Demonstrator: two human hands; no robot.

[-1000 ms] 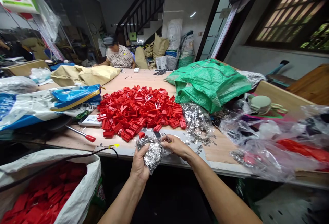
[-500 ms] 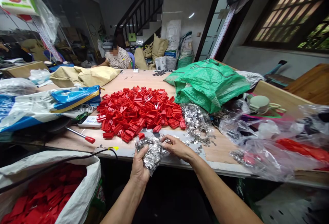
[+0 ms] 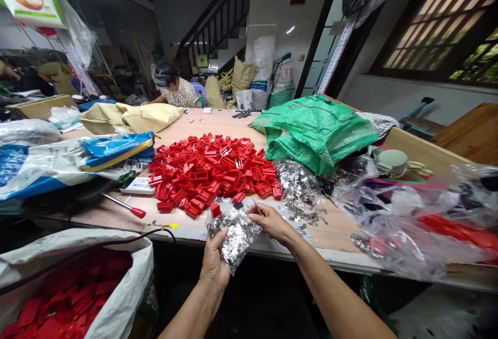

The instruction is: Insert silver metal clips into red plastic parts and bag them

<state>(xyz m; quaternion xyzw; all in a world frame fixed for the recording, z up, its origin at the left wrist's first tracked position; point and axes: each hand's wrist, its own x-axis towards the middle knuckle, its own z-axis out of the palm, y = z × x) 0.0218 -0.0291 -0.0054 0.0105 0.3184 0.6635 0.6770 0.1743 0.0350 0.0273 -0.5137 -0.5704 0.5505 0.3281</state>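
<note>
My left hand (image 3: 217, 258) is closed round the lower left of a clear plastic bag (image 3: 235, 238) full of small shiny metal pieces, holding it tilted over the table's front edge. At the bag's upper right corner, my right hand (image 3: 272, 222) is closed in a pinch. A thin dark piece (image 3: 256, 206) sticks up from its fingertips; its kind I cannot make out. Just behind the bag lies a single red plastic part (image 3: 215, 210), near a large pile of red plastic parts (image 3: 213, 170). More metal pieces (image 3: 298, 188) lie loose and in clear plastic to the right.
A green woven sack (image 3: 315, 129) covers the right side, beside crumpled clear bags (image 3: 408, 235) and a cup (image 3: 392, 161). On the left are a red-handled tool (image 3: 136, 211), a white device (image 3: 138, 186) and an open sack (image 3: 140, 256) of red parts. A person (image 3: 181, 90) sits across the table.
The bag has spread wider and flatter between my hands, showing more of its metal pieces. My right hand has shifted slightly to the right. The view has tilted a little.
</note>
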